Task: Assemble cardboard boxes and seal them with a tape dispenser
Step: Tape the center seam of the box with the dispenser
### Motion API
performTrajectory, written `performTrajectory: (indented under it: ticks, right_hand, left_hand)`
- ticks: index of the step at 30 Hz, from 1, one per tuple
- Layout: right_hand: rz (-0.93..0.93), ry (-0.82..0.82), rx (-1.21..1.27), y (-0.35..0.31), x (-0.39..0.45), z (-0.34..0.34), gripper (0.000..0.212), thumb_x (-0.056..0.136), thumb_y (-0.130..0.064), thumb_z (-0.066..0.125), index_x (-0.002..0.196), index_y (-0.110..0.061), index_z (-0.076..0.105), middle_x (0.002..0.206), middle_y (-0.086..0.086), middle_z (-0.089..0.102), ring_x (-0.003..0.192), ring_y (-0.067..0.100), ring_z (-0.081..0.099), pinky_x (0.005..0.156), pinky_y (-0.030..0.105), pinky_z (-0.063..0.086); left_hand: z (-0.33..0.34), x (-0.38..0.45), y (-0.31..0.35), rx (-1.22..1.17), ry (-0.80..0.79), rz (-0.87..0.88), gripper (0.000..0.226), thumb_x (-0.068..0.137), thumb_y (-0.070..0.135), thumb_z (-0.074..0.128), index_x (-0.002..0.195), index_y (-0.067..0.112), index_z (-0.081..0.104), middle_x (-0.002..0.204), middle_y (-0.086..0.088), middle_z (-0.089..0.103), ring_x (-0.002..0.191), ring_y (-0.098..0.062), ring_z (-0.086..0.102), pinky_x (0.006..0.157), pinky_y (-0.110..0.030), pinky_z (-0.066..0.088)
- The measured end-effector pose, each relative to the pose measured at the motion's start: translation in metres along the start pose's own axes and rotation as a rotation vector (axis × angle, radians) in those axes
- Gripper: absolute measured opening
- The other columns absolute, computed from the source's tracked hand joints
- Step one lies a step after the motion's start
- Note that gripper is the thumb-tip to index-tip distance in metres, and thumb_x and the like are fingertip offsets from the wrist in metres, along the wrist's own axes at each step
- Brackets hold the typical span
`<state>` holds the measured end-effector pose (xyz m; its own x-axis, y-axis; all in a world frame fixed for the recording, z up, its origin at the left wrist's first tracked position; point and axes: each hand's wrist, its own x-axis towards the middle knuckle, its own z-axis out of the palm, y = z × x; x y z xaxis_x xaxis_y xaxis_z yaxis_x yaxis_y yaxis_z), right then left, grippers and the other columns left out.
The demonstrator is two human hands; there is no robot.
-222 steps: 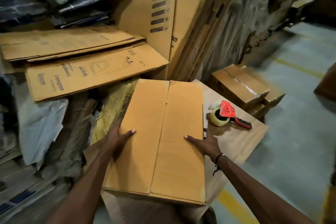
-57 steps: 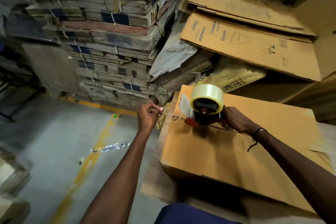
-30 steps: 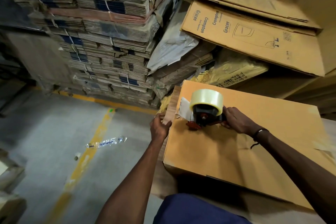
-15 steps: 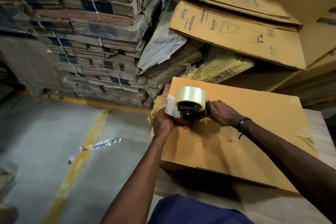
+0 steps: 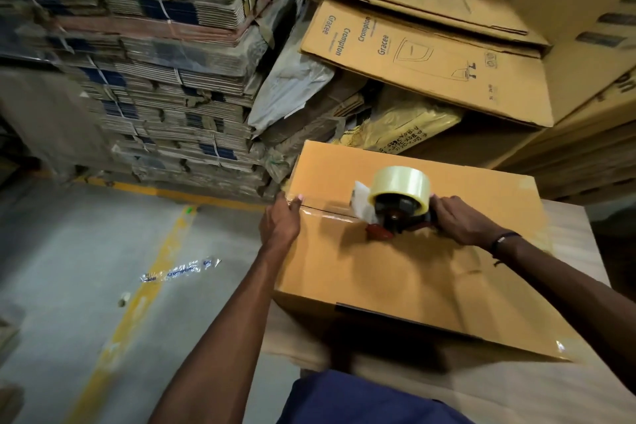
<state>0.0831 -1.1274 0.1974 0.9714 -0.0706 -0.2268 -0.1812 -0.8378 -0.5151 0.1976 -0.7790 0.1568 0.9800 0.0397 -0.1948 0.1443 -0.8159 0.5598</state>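
Head view: the plain brown cardboard box [image 5: 395, 251] lies flaps-up on a pale cardboard sheet [image 5: 564, 237] serving as my bench, close against my body so I can lean over the centre seam. My left hand [image 5: 280, 225] sits at the box's far left edge, fingers flat and pressing the start of the clear tape strip [image 5: 327, 212] onto the seam and over the corner; that anchors the tape so a pull won't peel it back. My right hand [image 5: 457, 220] is wrapped round the handle of the red-and-black tape dispenser with its clear roll [image 5: 401, 201], nose down on the seam, roll up, tilted so the tape feeds flat. Hands apart, one at each end of the laid strip. Judgement: seam only partly taped; next is a steady pull rightward. Behind: strapped stacks of flattened cartons [image 5: 155, 62] and printed flat Crompton cartons [image 5: 430, 55], presumably blanks.
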Motion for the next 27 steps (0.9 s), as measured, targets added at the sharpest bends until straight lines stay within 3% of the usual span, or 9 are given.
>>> performTrajectory:
  ticks: [2,4,6,11,14,17,19,23,27]
  right_hand:
    - [0.006,-0.016,0.029,0.012,-0.009,-0.006,0.093,0.093,-0.081,0.005,0.079,-0.009,0.061,0.067,0.012,0.066,0.062,0.03,0.061,0.064,0.043,0.051]
    - [-0.013,-0.012,0.015,0.014,-0.011,-0.007,0.093,0.093,-0.083,0.004,0.077,-0.011,0.06,0.065,0.011,0.064,0.061,0.03,0.06,0.065,0.044,0.051]
    - [-0.033,-0.016,-0.011,0.012,-0.009,-0.005,0.091,0.094,-0.082,0.002,0.074,-0.013,0.059,0.063,0.008,0.063,0.06,0.028,0.059,0.066,0.045,0.051]
    - [-0.015,-0.032,-0.029,0.004,-0.008,-0.008,0.084,0.102,-0.07,0.004,0.071,-0.012,0.056,0.063,0.013,0.062,0.061,0.03,0.059,0.067,0.043,0.051]
    - [-0.007,-0.044,-0.017,0.002,-0.006,-0.011,0.079,0.108,-0.059,0.01,0.071,-0.01,0.06,0.064,0.011,0.064,0.059,0.027,0.059,0.067,0.043,0.053]
    - [-0.009,-0.064,-0.013,0.003,-0.005,-0.011,0.081,0.109,-0.059,0.011,0.073,-0.008,0.063,0.065,0.01,0.066,0.06,0.028,0.062,0.069,0.044,0.054]
    - [-0.013,-0.07,-0.015,0.004,-0.006,-0.014,0.082,0.108,-0.061,0.011,0.073,-0.008,0.063,0.065,0.009,0.067,0.062,0.03,0.064,0.069,0.043,0.054]
    - [-0.011,-0.077,0.021,0.006,-0.012,-0.019,0.077,0.11,-0.056,0.013,0.07,-0.01,0.06,0.065,0.012,0.066,0.059,0.025,0.059,0.068,0.04,0.052]
    - [0.005,-0.057,-0.007,0.023,-0.024,-0.024,0.088,0.104,-0.07,0.008,0.071,-0.008,0.06,0.065,0.013,0.065,0.059,0.029,0.059,0.065,0.041,0.049]
  left_hand:
    - [0.004,-0.005,0.001,0.062,0.09,0.16,0.067,0.107,0.045,0.046,0.16,0.014,0.022,0.161,-0.016,0.038,0.145,-0.037,0.041,0.101,-0.047,0.047]
    - [0.014,-0.008,0.0,0.209,0.146,0.364,0.076,0.108,0.043,0.044,0.165,0.013,0.004,0.173,-0.01,0.003,0.16,-0.028,0.003,0.127,-0.048,0.019]
    - [0.025,-0.015,-0.002,0.389,0.043,0.497,0.082,0.107,0.058,0.028,0.165,0.008,-0.002,0.172,-0.011,-0.011,0.159,-0.024,-0.014,0.13,-0.043,0.0]
    - [0.045,-0.043,0.007,0.487,-0.192,0.586,0.1,0.097,0.079,0.007,0.161,0.006,-0.017,0.168,-0.011,-0.026,0.156,-0.021,-0.024,0.128,-0.037,-0.008]
    - [0.053,-0.06,0.02,0.444,-0.247,0.692,0.097,0.099,0.077,0.012,0.162,0.01,-0.018,0.17,-0.011,-0.022,0.157,-0.021,-0.022,0.129,-0.037,-0.005]
    - [0.069,-0.084,0.039,0.456,-0.262,0.852,0.087,0.103,0.07,0.019,0.164,0.008,0.016,0.171,-0.017,0.012,0.159,-0.025,0.005,0.13,-0.037,0.002]
    - [0.077,-0.092,0.046,0.465,-0.239,0.819,0.089,0.102,0.071,0.019,0.162,0.006,0.023,0.168,-0.017,0.023,0.157,-0.026,0.014,0.13,-0.037,0.005]
    - [0.079,-0.091,0.044,0.476,-0.204,0.79,0.09,0.101,0.073,0.019,0.162,0.007,0.02,0.168,-0.016,0.023,0.157,-0.027,0.016,0.13,-0.039,0.008]
    - [0.08,-0.092,0.043,0.463,-0.236,0.798,0.092,0.1,0.076,0.014,0.165,0.012,0.004,0.173,-0.009,0.0,0.16,-0.02,-0.005,0.13,-0.039,0.004]
